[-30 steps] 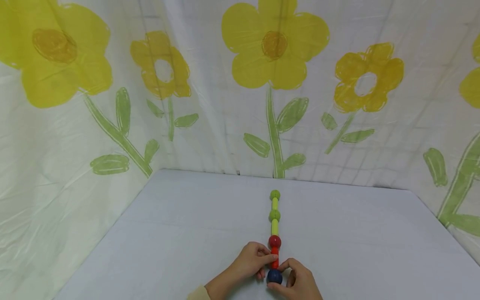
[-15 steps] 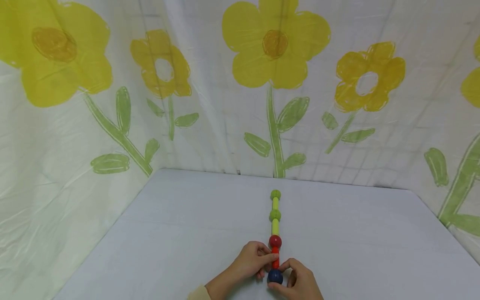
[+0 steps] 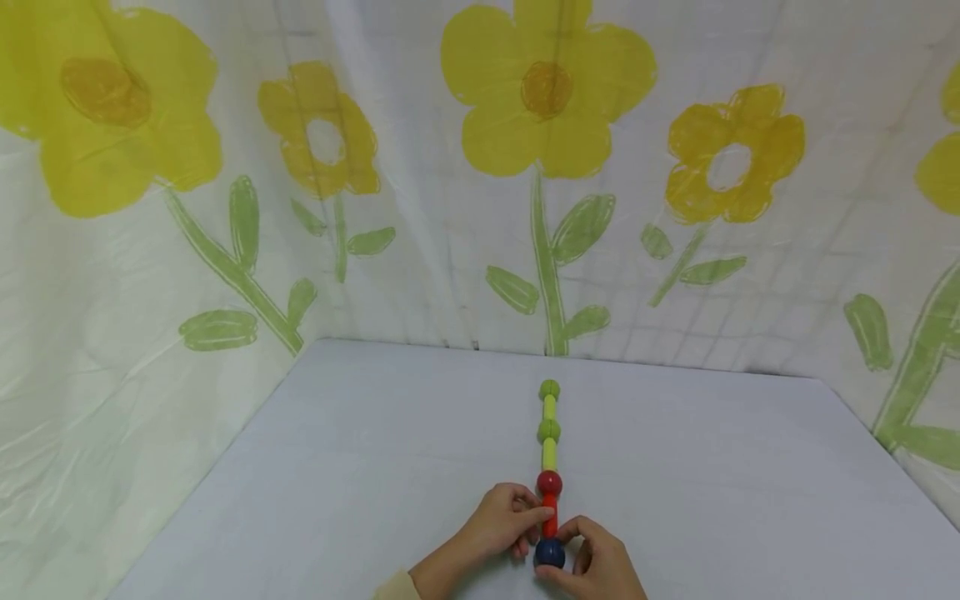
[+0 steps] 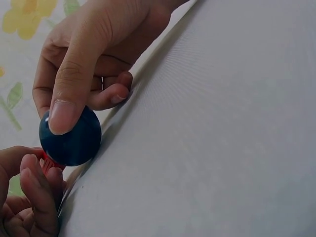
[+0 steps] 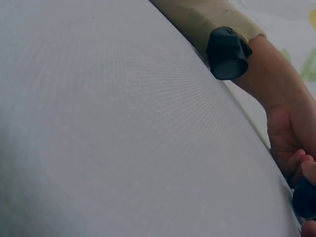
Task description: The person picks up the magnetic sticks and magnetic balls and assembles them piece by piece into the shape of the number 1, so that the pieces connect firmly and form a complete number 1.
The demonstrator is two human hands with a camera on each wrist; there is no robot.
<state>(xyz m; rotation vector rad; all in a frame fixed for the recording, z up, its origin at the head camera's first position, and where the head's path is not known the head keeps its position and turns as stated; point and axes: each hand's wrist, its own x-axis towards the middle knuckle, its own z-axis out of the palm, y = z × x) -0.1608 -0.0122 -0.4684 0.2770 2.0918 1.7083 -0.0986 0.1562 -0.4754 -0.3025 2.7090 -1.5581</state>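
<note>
A straight chain of balls and rods lies on the table. Its near end is a dark blue ball (image 3: 550,553), pinched between the thumb and fingers of my right hand (image 3: 596,562). The red rod (image 3: 550,527) adjoins that ball, and my left hand (image 3: 501,523) grips it from the left side. Beyond it come a red ball (image 3: 550,482), a yellow-green rod (image 3: 550,454), a green ball (image 3: 549,430), another yellow-green rod (image 3: 550,407) and a second green ball (image 3: 550,389). In the left wrist view, the right thumb covers part of the blue ball (image 4: 74,143).
The white table (image 3: 375,433) extends to both sides of the chain. Behind it hangs a white curtain (image 3: 420,250) printed with yellow flowers. A small black device (image 5: 227,53) sits by the left sleeve in the right wrist view.
</note>
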